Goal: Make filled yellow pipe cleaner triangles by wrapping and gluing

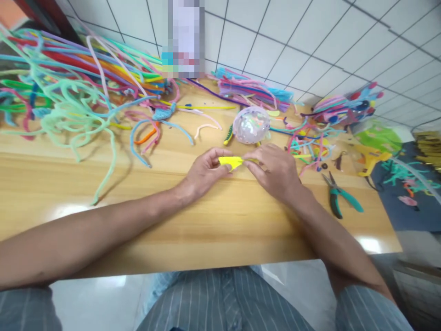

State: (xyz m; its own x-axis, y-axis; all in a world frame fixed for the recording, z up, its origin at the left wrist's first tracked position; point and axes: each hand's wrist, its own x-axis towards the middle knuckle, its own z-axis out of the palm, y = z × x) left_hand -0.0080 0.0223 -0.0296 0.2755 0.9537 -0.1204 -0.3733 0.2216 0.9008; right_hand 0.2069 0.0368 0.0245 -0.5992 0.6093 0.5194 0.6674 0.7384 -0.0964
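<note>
Between my two hands is a small, bright yellow piece point(230, 162), flat and fuzzy, apparently made of pipe cleaner. My left hand point(206, 171) pinches it by its left part, thumb in front. At its narrow right end, the fingertips of my right hand point(272, 168) are closed on it. A thin yellow strand point(303, 156) shows to the right of my right hand; whether it joins the held piece is hidden. Just beyond my hands stands a clear, shiny bowl point(251, 125) with small glittery bits inside. A green-and-yellow handled tool point(228, 134) lies partly behind it.
Teal-handled pliers point(339, 195) lie open on the wooden table point(206, 239), right of my right arm. A yellow glue gun point(374, 158) is farther right. Loose pipe cleaners point(79, 108) heap up at left; a pink-and-blue bundle point(253, 89) lies by the tiled wall point(275, 37).
</note>
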